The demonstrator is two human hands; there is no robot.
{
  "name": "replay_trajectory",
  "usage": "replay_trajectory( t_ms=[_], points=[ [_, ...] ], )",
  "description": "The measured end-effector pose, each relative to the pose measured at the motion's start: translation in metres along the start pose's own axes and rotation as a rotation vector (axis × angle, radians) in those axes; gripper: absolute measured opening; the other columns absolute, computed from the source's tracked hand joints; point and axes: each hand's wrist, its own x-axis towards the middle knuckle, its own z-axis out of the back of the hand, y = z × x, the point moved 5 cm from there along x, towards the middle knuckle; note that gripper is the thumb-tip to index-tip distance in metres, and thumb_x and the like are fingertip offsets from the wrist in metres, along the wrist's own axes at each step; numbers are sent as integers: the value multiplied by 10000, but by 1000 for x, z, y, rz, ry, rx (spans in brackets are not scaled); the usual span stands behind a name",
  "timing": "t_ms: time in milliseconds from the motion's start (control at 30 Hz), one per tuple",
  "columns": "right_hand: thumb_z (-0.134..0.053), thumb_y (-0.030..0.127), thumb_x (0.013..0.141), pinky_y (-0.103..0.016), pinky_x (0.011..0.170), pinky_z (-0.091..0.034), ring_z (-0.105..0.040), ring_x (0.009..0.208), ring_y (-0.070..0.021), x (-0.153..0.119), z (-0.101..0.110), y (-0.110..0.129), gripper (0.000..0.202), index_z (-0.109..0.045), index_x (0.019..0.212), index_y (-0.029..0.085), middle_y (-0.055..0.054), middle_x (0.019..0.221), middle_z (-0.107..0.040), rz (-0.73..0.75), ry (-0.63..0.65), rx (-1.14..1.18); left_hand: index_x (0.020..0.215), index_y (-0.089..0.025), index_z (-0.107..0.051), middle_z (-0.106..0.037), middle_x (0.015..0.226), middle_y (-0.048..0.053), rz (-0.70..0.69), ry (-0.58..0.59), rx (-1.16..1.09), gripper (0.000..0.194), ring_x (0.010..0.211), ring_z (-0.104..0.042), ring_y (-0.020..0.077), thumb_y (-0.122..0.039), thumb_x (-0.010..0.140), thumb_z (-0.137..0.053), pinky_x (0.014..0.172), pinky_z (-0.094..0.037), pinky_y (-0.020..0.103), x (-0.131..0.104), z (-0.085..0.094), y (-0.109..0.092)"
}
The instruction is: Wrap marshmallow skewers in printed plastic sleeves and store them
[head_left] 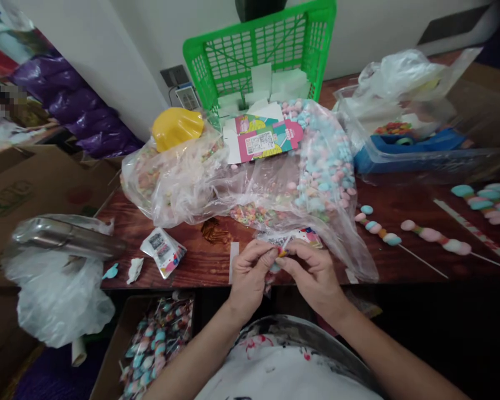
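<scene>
At the table's front edge, my left hand [251, 273] and my right hand [315, 272] meet, thumbs and forefingers pinched together. Between them is a candy skewer [275, 268]. A pale blue piece shows below the fingertips, with a red and yellow bit and a short white stick end above; the fingers hide most of it. Just behind my hands lies a flat printed packet [302, 237]. A clear bag of pink and blue candies [327, 172] spreads beyond it. To my right, finished-looking marshmallow skewers [435, 236] lie on the dark red table [204, 266].
A green basket [260, 33] stands at the back, with colourful cards [266, 141] before it. Left are a yellow bowl [177, 129], a steel flask [70, 238] and printed packets [164, 253]. A box of wrapped skewers [150, 350] sits below the edge. A blue tray [366, 161] is right.
</scene>
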Motion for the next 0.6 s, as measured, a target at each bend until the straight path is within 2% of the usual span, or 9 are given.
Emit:
replay_trajectory(
  t_ms=[67,133,200,300,367,467,533,600],
  points=[
    [-568,212,848,-265,665,-451,-541,700,-134,-2,-3,0,120,-622,745,182,-10,717,-588,54,-45,2,896,-189,-701,-561,689,-24,30,-1,-43,292,455,-441,46,-445,761,-674,407,-410,179,-2,0,6],
    [-571,187,847,-277,694,-460,-565,741,-140,-2,-4,2,97,-641,781,196,-16,762,-610,105,-71,-13,924,-189,-697,-571,697,-16,40,6,-68,305,546,-500,74,-455,781,-653,526,-475,205,-4,2,9],
    [-576,166,843,-283,697,-463,-576,754,-141,-3,-5,4,99,-660,816,211,-18,781,-611,164,-70,-25,851,-172,-708,-595,751,4,12,44,-41,260,680,-543,101,-419,784,-664,675,-495,229,-4,4,8],
    [-570,156,839,-276,631,-456,-562,702,-134,-4,-5,7,128,-679,831,222,-18,760,-579,221,-105,-40,773,-159,-710,-610,833,24,-33,104,19,234,794,-548,127,-386,801,-655,788,-470,250,-7,6,9],
    [-551,161,839,-290,631,-463,-568,719,-144,-5,-6,9,148,-682,805,221,-35,789,-589,250,-155,-72,847,-167,-711,-622,857,30,-19,112,16,255,816,-552,139,-407,820,-630,822,-461,272,-10,6,13],
    [-529,147,834,-364,764,-482,-602,850,-184,-4,-8,12,160,-665,794,220,-66,898,-660,284,-168,-109,1010,-180,-686,-645,899,42,32,123,-56,334,851,-561,152,-450,831,-607,854,-453,288,-16,3,24],
    [-524,125,825,-391,803,-479,-608,885,-195,-3,-9,12,157,-647,813,222,-64,916,-689,276,-153,-81,1047,-182,-674,-650,890,41,61,135,-102,368,846,-562,148,-467,821,-616,839,-455,276,-19,1,29],
    [-528,110,811,-372,766,-487,-609,838,-187,-2,-9,9,150,-630,794,218,-54,861,-692,245,-157,-9,1028,-179,-673,-639,831,26,96,160,-116,359,771,-553,127,-465,818,-622,776,-459,253,-20,-1,33]
  ],
)
